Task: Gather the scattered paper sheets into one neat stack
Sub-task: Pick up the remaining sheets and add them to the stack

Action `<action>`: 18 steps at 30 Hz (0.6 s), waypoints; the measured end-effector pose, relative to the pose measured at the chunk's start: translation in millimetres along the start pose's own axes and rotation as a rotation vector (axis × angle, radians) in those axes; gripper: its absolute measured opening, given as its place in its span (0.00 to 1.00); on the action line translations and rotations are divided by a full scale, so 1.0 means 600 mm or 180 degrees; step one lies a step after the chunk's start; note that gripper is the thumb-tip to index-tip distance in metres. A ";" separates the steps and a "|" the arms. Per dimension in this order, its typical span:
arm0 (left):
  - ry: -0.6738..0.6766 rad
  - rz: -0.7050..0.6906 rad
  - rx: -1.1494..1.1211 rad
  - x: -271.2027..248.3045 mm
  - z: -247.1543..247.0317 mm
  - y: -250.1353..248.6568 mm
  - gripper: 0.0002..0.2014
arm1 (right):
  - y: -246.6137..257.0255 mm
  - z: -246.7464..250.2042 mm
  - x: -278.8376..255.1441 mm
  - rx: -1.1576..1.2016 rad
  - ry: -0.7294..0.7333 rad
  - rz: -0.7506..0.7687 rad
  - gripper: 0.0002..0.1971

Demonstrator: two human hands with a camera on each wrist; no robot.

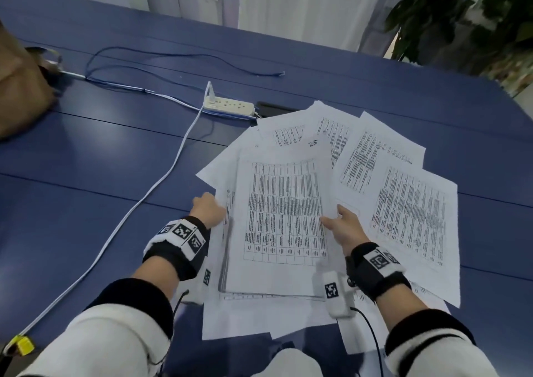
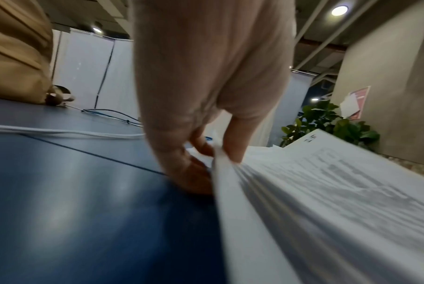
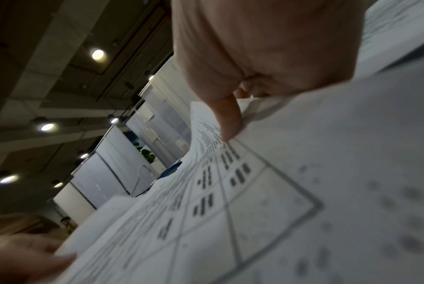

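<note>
Between my hands the gathered stack (image 1: 284,226) lifts off the bench (image 1: 115,151), left hand (image 1: 206,207) and right hand (image 1: 343,226) pinching its side edges, light, floppy, slippery sheets (image 1: 409,212) loose beyond my right.

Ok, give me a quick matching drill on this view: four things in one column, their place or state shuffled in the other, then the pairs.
Things:
1. stack
2. power strip
3. loose sheets
4. plant

Places or states:
A. beyond the table's far right corner
B. fanned out flat, right of the stack
C. gripped at both side edges by the left hand and right hand
D. on the table, beyond the papers, a white cable plugged in

Pairs: 1-C, 2-D, 3-B, 4-A
</note>
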State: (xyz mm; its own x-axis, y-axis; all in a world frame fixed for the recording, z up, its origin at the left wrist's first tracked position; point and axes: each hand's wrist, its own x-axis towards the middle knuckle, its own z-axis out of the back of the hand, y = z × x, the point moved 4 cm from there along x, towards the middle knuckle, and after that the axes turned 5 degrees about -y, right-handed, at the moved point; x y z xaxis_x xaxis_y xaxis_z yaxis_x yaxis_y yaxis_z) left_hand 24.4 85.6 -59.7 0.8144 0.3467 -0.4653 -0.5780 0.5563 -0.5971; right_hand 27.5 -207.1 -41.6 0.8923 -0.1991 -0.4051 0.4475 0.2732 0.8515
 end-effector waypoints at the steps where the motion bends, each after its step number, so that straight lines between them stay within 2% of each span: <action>1: 0.0030 -0.0074 -0.0213 -0.002 -0.008 -0.005 0.11 | -0.001 -0.005 0.000 -0.0059 0.0024 -0.0003 0.22; 4: -0.0222 -0.0103 -0.0860 0.003 -0.010 -0.006 0.07 | -0.009 -0.004 0.002 -0.0033 0.0032 -0.0067 0.22; 6: -0.0327 -0.0097 -0.1170 0.002 -0.009 -0.006 0.09 | -0.008 -0.003 0.000 -0.0056 0.0051 -0.0070 0.23; 9: -0.0087 0.0033 -0.1732 -0.003 -0.020 -0.002 0.30 | -0.008 -0.022 -0.009 -0.0122 0.0212 -0.0057 0.24; 11: 0.0123 0.0163 -0.2108 -0.003 -0.022 0.007 0.37 | -0.006 -0.042 -0.018 -0.0130 0.0327 -0.0041 0.24; 14: 0.0445 0.0193 -0.2059 -0.005 -0.014 0.010 0.22 | -0.005 -0.061 -0.024 -0.0323 0.0336 0.0031 0.28; 15: 0.0493 0.0182 -0.2032 -0.005 -0.012 0.012 0.19 | -0.002 -0.066 -0.027 -0.0425 0.0370 0.0052 0.30; 18: 0.0378 0.0235 -0.1989 -0.004 -0.009 0.022 0.22 | 0.008 -0.073 -0.028 -0.0842 0.0402 0.0217 0.30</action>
State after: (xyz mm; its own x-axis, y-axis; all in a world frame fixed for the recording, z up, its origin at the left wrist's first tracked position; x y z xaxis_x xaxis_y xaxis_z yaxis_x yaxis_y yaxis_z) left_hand 14.8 88.1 -69.9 0.7807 0.2612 -0.5677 -0.5828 -0.0237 -0.8123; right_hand 17.1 -161.4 -45.5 0.9138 -0.0578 -0.4021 0.3712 0.5209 0.7687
